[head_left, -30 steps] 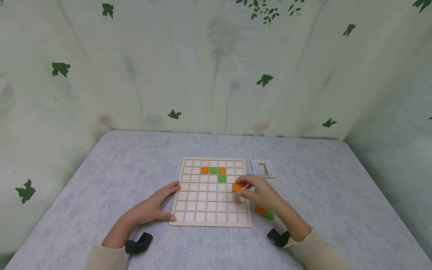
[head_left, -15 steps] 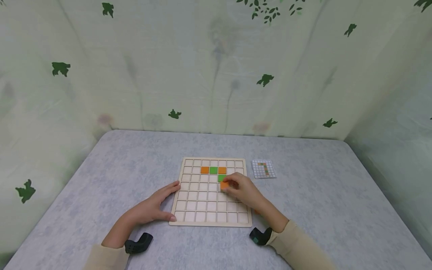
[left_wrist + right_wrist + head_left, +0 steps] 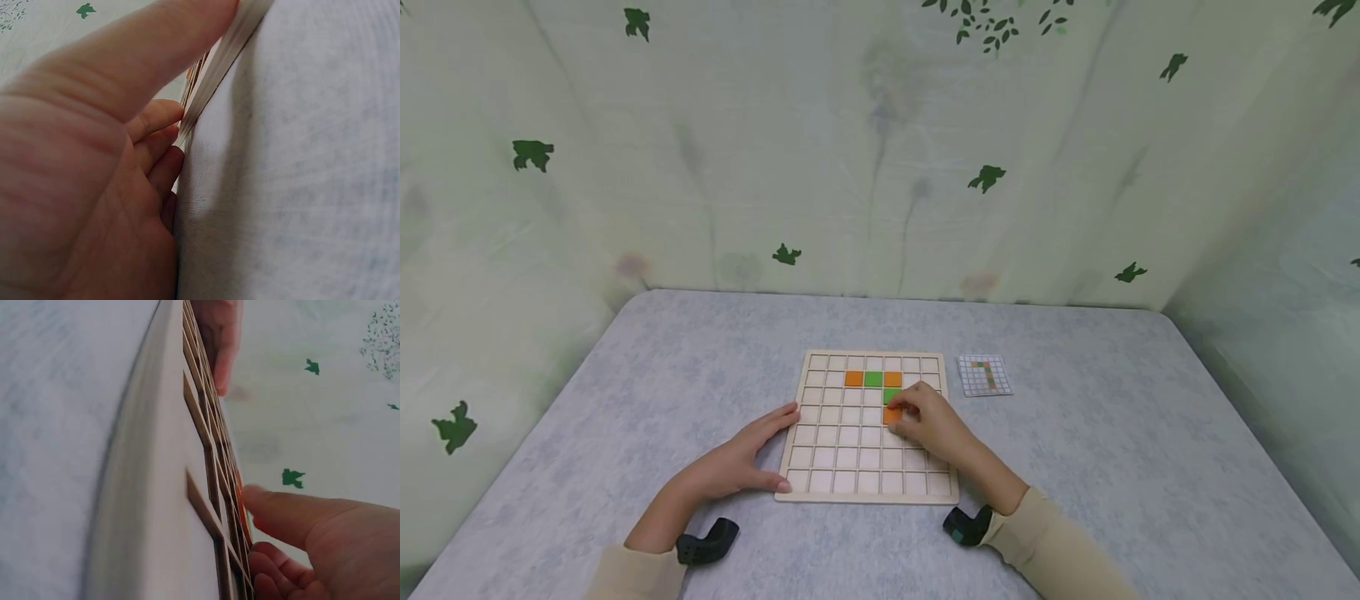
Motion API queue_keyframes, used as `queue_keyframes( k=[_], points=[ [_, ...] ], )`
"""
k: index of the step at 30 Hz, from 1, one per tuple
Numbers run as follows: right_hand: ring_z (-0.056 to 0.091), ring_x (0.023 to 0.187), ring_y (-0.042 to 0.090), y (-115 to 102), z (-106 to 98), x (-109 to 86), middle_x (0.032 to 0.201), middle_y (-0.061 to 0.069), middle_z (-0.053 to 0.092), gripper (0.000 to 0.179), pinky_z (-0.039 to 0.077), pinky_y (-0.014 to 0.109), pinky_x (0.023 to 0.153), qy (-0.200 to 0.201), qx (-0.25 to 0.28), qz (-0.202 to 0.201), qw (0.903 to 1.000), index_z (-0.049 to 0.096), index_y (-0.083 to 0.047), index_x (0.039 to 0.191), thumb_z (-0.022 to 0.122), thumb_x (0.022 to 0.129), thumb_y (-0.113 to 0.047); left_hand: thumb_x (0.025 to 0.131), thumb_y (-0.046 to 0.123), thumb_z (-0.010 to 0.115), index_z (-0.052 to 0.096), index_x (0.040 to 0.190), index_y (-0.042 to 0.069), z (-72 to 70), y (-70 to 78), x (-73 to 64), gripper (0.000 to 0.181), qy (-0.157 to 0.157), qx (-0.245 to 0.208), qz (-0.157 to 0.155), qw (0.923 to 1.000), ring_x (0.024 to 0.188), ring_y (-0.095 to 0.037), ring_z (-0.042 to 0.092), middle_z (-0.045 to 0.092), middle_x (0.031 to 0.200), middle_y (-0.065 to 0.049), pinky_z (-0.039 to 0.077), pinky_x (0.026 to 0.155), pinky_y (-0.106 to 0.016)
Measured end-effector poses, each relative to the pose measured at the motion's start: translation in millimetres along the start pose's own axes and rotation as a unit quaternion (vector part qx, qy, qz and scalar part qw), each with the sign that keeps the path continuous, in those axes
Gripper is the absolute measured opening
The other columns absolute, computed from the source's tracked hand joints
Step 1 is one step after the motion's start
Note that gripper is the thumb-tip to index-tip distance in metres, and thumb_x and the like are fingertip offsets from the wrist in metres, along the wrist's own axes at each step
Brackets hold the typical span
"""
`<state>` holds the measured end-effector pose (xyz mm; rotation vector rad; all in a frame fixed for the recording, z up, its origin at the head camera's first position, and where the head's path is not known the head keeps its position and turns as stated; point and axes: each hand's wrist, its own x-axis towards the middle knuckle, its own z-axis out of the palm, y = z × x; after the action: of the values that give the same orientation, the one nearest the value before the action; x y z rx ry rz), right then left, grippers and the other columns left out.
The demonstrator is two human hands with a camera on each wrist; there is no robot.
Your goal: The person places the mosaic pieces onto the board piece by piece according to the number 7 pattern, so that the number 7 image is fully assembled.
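Observation:
A wooden grid board (image 3: 848, 458) lies on the table in the head view. My left hand (image 3: 737, 457) rests along its left edge, fingers at the side and thumb on the near corner. In the left wrist view those fingers (image 3: 159, 115) lie fairly straight against the rim. My right hand (image 3: 938, 427) pinches an orange square tile (image 3: 891, 416) between thumb and fingers, down at a cell of the grid. Directly beyond it sits a green tile (image 3: 891, 395). Farther up, a row holds an orange tile (image 3: 853, 379), a green tile (image 3: 873, 379) and another orange tile (image 3: 892, 379).
A small card (image 3: 985, 377) printed with a grid and a coloured pattern lies right of the board. Dark devices (image 3: 707, 542) are strapped at both wrists. A pale curtain (image 3: 850, 167) with green leaf prints stands behind the grey table (image 3: 715, 350).
My right hand has moved left over the board with the orange tile and lowered it to the cell below the green one. Loose tiles right of the board are now hidden by my arm.

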<state>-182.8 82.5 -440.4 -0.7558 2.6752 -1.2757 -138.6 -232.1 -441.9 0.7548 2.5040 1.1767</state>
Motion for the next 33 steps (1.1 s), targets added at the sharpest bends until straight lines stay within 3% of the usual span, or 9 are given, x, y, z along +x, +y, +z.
queue_keyframes(
  k=[6,11,21,26,33],
  points=[
    [0.05,0.094,0.02,-8.6,-17.5,-5.2,0.109,0.007,0.054,0.037,0.043,0.036,0.08,0.001,0.053,0.02,0.9984,0.058,-0.006,0.115,0.069,0.08,-0.013,0.07,0.038,0.075,0.027,0.14,0.002,1.8,-0.8,-0.1,0.092,0.002,0.008,0.003,1.0,0.132,-0.034,0.01,0.015,0.147,-0.013,0.015,0.098,-0.056],
    [0.049,0.102,0.028,-15.3,-38.8,-19.4,0.116,0.009,0.052,0.047,0.04,0.041,0.085,0.012,0.063,0.009,0.9979,0.053,-0.006,0.122,0.069,0.079,-0.017,0.07,0.039,0.075,0.028,0.14,0.003,2.0,-1.6,0.0,0.092,0.006,0.014,0.001,0.9999,0.132,-0.034,0.011,0.016,0.147,-0.012,0.015,0.098,-0.056],
    [0.05,0.102,0.022,-3.1,-71.9,-61.4,0.118,0.006,0.054,0.051,0.041,0.042,0.084,0.028,-0.008,-0.018,0.9994,0.053,-0.009,0.122,0.073,0.076,-0.017,0.069,0.04,0.075,0.028,0.14,0.003,0.8,-1.0,-0.8,0.093,0.008,0.012,-0.003,0.9999,0.132,-0.034,0.01,0.016,0.147,-0.012,0.014,0.099,-0.055],
    [0.053,0.099,0.022,10.9,-75.3,-82.5,0.115,0.006,0.055,0.053,0.044,0.035,0.081,0.022,-0.03,-0.015,0.9992,0.053,-0.007,0.121,0.074,0.073,-0.012,0.068,0.04,0.075,0.027,0.14,0.003,0.8,-0.5,-0.6,0.094,0.008,0.007,-0.005,0.9999,0.133,-0.034,0.009,0.015,0.147,-0.012,0.014,0.099,-0.055],
    [0.055,0.094,0.022,28.3,-73.3,-104.3,0.113,0.007,0.057,0.053,0.045,0.034,0.08,-0.016,-0.042,0.007,0.999,0.054,-0.006,0.118,0.074,0.072,-0.021,0.069,0.038,0.075,0.028,0.14,0.003,0.9,-1.4,-1.1,0.093,0.01,0.001,-0.003,0.9999,0.133,-0.034,0.009,0.015,0.147,-0.012,0.013,0.099,-0.055]
  ],
)
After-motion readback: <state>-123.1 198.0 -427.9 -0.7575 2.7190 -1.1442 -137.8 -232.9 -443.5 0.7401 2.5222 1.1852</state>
